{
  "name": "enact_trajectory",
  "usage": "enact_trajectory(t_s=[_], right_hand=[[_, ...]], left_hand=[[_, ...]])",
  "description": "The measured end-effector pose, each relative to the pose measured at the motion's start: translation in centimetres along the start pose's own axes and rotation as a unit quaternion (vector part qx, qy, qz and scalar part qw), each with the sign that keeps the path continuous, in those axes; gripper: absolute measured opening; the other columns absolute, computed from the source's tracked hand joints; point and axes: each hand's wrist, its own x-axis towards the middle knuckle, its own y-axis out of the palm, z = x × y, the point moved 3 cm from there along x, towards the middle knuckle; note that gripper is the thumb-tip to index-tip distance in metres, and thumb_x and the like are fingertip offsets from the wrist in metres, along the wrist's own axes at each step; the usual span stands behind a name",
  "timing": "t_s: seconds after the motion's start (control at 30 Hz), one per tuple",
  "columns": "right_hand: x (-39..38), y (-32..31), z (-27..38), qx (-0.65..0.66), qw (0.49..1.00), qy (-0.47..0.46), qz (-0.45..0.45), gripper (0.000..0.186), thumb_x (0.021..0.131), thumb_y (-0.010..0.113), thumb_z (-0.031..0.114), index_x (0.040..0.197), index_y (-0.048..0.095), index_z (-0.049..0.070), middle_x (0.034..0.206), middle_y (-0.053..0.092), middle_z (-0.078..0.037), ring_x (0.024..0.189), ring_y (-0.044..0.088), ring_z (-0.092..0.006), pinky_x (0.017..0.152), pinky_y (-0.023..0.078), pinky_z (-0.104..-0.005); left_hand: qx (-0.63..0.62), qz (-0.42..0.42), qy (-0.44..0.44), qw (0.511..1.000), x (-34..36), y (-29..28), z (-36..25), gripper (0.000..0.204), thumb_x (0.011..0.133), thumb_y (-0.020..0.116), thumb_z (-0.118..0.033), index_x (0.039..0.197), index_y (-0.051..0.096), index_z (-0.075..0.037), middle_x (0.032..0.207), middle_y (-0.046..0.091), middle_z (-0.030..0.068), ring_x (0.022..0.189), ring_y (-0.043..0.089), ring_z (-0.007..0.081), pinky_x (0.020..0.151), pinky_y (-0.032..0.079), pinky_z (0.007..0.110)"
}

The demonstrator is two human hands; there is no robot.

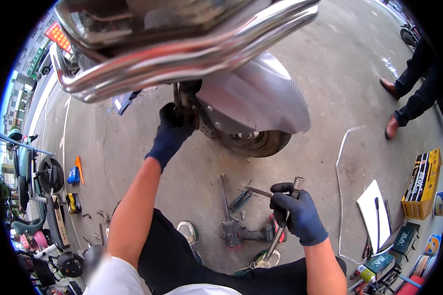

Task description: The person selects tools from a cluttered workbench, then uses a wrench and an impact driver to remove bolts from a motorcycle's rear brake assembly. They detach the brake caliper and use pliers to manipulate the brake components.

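While a blue package (73, 175) and an orange implement (79, 168) lie well left of the wheel (279, 143), the work sits just beside that wheel.

Item: left hand (173, 129), dark-blue glove, left of the wheel. Fingers curled inward; whether clamped or merely resting cannot be told, the contact being hidden. Advised: steady the part by feel, fingertips clear of any gap toward the wheel.

Item: upright rod (176, 92), left of the wheel, beneath the chrome bars (182, 66); its lower end meets the left hand.

Item: power wrench (236, 233), on the ground between the wheel and the person's feet, long shaft pointing wheelward; a small metal piece (243, 215) nearby. Best kept clear of the shoes.

Item: slim screwdriver (258, 191), nearer the person than the wheel, projecting leftward from the right hand.

Item: long socket bar (298, 184), tilted, same side of the wheel.

Item: right hand (299, 215), dark-blue glove, fingers closed around the bar, screwdriver in the same grasp. Judged awkward; one tool at a time would give truer alignment.

Item: white board (373, 219), well right of the wheel; yellow box (422, 184), farther right.
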Motion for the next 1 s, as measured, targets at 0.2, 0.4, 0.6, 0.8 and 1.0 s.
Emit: enact_trajectory(t_s=[0.2,0.4,0.6,0.8,1.0], right_hand=[[-1.8,4.2,4.5,0.093,0.994,-0.022,0.054,0.044,0.089,0.061,0.008,0.126,0.051,-0.012,0.085,0.067,-0.014,0.051,0.059,-0.0177,0.043,0.043,-0.0274],[-0.9,7.9,5.3,0.127,0.991,-0.052,0.009,0.034,0.091,0.057,0.008,0.122,0.055,-0.006,0.084,0.066,-0.013,0.045,0.051,-0.0138,0.038,0.037,-0.0253],[0.7,10.1,4.3,0.126,0.989,-0.069,0.015,0.029,0.096,0.056,0.009,0.123,0.056,-0.001,0.086,0.064,-0.012,0.050,0.047,-0.0111,0.042,0.035,-0.0239],[2.1,12.3,4.0,0.106,0.992,-0.063,0.030,0.028,0.095,0.056,0.009,0.121,0.056,-0.002,0.086,0.063,-0.011,0.053,0.047,-0.0110,0.043,0.035,-0.0242],[2.3,13.3,3.6,0.093,0.995,-0.043,-0.002,0.024,0.094,0.056,0.009,0.117,0.056,-0.001,0.086,0.062,-0.011,0.055,0.048,-0.0110,0.043,0.036,-0.0241]], left_hand=[[-0.447,0.199,-0.081,0.869,-4.8,-4.6,-7.4,0.054,0.094,0.054,-0.022,0.146,0.042,-0.013,0.138,0.054,0.0146,0.116,0.059,0.0313,0.094,0.048,0.052],[-0.665,0.124,-0.106,0.729,-6.4,-0.7,-7.9,0.051,0.100,0.042,-0.037,0.142,0.048,-0.009,0.133,0.058,0.0113,0.121,0.057,0.0280,0.103,0.045,0.049],[-0.592,0.101,-0.100,0.794,-5.6,-1.1,-6.5,0.052,0.100,0.042,-0.036,0.144,0.046,-0.010,0.139,0.056,0.0114,0.129,0.053,0.0282,0.110,0.041,0.046],[-0.545,0.143,-0.064,0.824,-5.4,-3.2,-5.7,0.054,0.100,0.043,-0.033,0.146,0.043,-0.004,0.142,0.053,0.0123,0.132,0.051,0.0276,0.114,0.037,0.043],[-0.524,0.145,-0.085,0.835,-4.9,-4.0,-5.1,0.057,0.099,0.046,-0.030,0.147,0.039,-0.001,0.144,0.051,0.0132,0.130,0.052,0.0270,0.114,0.037,0.041]])
